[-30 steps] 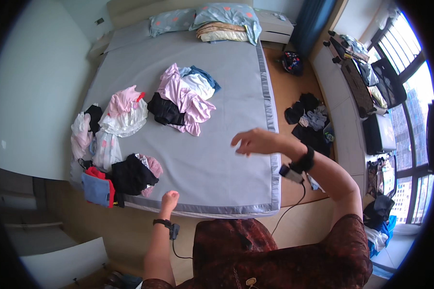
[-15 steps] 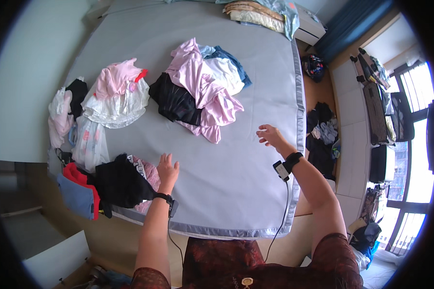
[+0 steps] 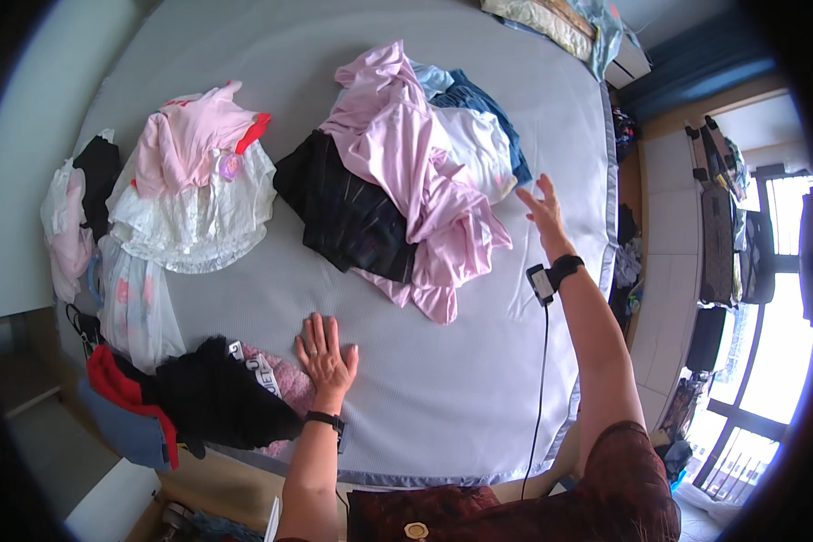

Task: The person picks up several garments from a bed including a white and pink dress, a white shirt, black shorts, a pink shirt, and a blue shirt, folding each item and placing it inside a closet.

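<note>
My left hand (image 3: 326, 359) lies flat on the grey mattress (image 3: 443, 406), fingers spread, holding nothing. Beside it are a pink printed garment (image 3: 285, 384) and a black garment (image 3: 217, 397). My right hand (image 3: 546, 219) reaches forward with fingers apart and nothing in it, close to the right end of a clothes heap. In that heap a pink-lilac garment (image 3: 388, 144) lies over a black pleated one (image 3: 348, 212), with a white garment (image 3: 479, 144) and a blue denim piece (image 3: 506, 117) behind. A pink and white dress (image 3: 199, 199) lies to the heap's left.
Further left lie a sheer white garment (image 3: 140, 303) and a black piece (image 3: 98, 172). Red and blue clothes (image 3: 126, 406) hang over the near left edge. Folded bedding (image 3: 551, 27) is at the far right corner; white cabinets (image 3: 668, 253) stand along the right.
I have leaned forward over the bed. My right hand has moved forward toward the heap, and my left hand has come down flat on the mattress.
</note>
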The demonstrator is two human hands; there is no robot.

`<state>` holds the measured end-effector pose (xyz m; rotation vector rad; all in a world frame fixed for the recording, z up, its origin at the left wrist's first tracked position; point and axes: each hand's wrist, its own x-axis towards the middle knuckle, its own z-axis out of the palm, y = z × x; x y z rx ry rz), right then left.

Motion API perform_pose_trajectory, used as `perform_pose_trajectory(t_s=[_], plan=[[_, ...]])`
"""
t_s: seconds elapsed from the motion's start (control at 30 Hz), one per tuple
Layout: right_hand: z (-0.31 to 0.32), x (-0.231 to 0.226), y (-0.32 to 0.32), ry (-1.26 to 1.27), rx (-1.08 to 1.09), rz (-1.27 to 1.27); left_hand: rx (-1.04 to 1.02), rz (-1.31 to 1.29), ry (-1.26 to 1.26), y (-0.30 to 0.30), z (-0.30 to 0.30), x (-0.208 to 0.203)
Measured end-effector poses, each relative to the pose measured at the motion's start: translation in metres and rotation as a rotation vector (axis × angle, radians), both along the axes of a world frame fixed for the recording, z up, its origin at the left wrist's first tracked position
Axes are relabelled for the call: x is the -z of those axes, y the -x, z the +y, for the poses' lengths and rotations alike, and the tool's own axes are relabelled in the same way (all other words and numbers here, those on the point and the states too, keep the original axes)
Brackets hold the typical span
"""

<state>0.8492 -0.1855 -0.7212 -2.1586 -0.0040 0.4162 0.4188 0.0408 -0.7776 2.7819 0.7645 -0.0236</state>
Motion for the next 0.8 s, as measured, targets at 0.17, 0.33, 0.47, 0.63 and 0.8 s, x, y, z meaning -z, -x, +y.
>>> perform_pose_trajectory(t_s=[0.17, 0.33, 0.47, 0.63, 0.8], plan=[[0.062, 0.021, -0.035, -0.138, -0.06, -0.018, 0.007, 0.001, 0.011, 0.001, 0.004, 0.013], [0.111, 0.042, -0.016, 0.075, -0.049, -0.065, 0.008, 0.006, 0.015, 0.006, -0.003, 0.014], [0.127, 0.047, 0.025, -0.134, -0.15, -0.064, 0.015, 0.008, 0.01, 0.003, 0.001, 0.016], [0.074, 0.025, 0.084, 0.007, -0.233, -0.007, 0.03, -0.042, 0.022, -0.009, -0.001, 0.006], [-0.017, 0.013, 0.184, 0.221, -0.266, 0.056, -0.169, -0.17, 0.287, 0.023, 0.022, -0.002]])
